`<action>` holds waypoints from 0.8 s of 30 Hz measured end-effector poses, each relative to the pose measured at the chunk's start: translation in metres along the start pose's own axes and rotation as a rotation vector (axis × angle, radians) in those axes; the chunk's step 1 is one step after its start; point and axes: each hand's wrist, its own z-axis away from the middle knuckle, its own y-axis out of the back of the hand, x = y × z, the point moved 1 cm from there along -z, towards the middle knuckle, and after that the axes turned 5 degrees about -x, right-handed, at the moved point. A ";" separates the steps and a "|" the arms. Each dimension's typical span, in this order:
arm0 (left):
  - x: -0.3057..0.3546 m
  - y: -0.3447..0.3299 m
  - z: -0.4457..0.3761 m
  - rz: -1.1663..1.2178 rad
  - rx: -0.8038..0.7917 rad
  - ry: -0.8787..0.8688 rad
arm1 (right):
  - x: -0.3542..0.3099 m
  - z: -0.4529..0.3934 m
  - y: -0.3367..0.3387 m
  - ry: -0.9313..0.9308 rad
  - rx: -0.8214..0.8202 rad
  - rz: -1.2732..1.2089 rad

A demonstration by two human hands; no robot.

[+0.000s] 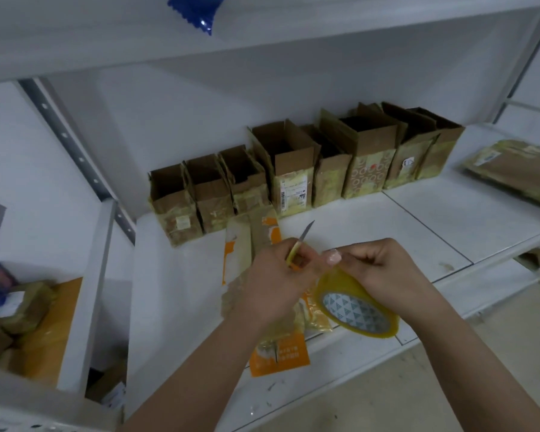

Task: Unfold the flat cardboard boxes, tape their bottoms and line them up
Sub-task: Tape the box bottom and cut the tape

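My left hand (272, 275) grips a small knife (300, 241), blade pointing far, ready to cut. My right hand (378, 269) pinches the tape roll (356, 310), apparently at its free end, over the flat box (247, 244). Opened boxes (293, 169) line the far shelf (387, 232).

Opened brown cardboard boxes (296, 163) standing in a row at the back of the white metal shelf (418, 232): eight or nine; the far-right end is unclear. Flat orange-and-tan cardboard box (256, 244) lying on the shelf: one. Yellowish roll of clear tape (357, 310): one. Small yellow-handled knife (300, 241): one. Flattened taped box (512, 169) at right: one.
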 end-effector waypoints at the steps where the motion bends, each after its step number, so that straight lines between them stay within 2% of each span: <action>1: 0.000 0.000 -0.001 0.046 0.019 0.001 | 0.000 -0.001 -0.001 -0.007 -0.008 -0.013; 4: 0.000 0.004 0.001 0.074 0.076 -0.011 | -0.003 -0.003 -0.001 -0.091 -0.070 -0.150; 7: 0.001 0.016 0.001 -0.022 0.167 -0.036 | -0.009 -0.004 0.006 -0.119 -0.163 -0.348; 10: -0.002 0.032 0.004 -0.135 0.233 -0.006 | -0.012 -0.011 0.013 -0.097 -0.194 -0.340; 16: -0.020 0.074 0.024 -0.190 0.418 0.121 | -0.014 -0.016 0.024 -0.090 -0.241 -0.328; 18: -0.031 0.089 0.035 -0.220 0.455 0.142 | -0.012 -0.016 0.025 -0.127 -0.206 -0.250; 22: -0.058 0.096 0.063 -0.233 0.488 0.229 | 0.000 -0.019 0.013 -0.206 -0.177 0.215; 24: -0.071 0.090 0.075 -0.224 0.509 0.255 | 0.003 -0.021 0.005 -0.210 -0.182 0.293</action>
